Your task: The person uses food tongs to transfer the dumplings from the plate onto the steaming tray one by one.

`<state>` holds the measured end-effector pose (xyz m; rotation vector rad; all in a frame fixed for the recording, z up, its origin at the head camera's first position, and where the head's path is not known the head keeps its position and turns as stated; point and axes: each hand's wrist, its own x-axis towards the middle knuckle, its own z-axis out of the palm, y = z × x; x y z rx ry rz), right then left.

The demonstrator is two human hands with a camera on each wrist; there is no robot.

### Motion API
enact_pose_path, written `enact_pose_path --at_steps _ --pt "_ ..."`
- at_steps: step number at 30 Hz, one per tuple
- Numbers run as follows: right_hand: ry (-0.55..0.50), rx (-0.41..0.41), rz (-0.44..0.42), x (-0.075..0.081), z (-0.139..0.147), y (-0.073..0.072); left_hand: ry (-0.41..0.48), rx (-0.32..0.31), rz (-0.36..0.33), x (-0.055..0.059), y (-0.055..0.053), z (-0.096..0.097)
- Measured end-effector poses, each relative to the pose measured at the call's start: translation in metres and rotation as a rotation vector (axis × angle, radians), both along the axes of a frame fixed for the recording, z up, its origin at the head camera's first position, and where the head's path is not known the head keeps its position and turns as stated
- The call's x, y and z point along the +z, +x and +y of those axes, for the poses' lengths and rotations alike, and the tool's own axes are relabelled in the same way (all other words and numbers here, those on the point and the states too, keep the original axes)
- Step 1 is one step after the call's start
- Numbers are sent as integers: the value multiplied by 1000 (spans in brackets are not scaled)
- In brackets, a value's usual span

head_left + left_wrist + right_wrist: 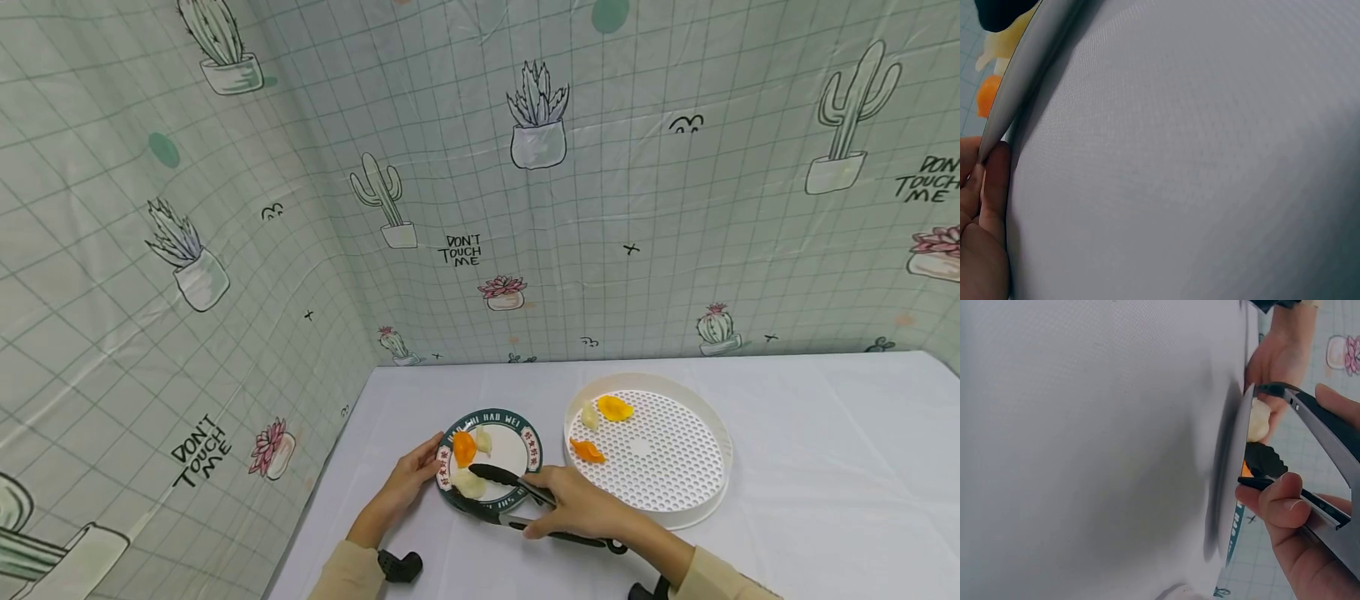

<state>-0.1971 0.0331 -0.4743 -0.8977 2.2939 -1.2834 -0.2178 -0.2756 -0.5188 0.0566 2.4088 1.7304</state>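
Observation:
My left hand (411, 473) pinches the left edge of a small round plate (533, 451) with a green lettered rim, its thumb over the rim and a finger beneath. On the plate are an orange piece (464, 449), a small pale piece (483, 440) and a larger pale-yellow lump (468, 483). My right hand (577, 504) grips metal tongs (1322, 434) with black tips. Their arms stand spread over the plate, a tip on either side of the pale-yellow lump. In the left wrist view the plate edge hides most of the pieces.
Right of the plate stands a round white tray (667, 471) with a perforated base and raised rim. A yellow piece (615, 408), a pale piece (589, 416) and an orange piece (587, 451) lie in it. Cactus-printed cloth (585, 208) hangs behind the white table (832, 467).

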Motion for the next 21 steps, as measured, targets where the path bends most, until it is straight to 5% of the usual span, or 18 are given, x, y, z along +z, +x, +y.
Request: enact_pose_path --at_steps 21 --pt "8 0 -63 -8 -7 -3 -12 4 14 0 -1 1"
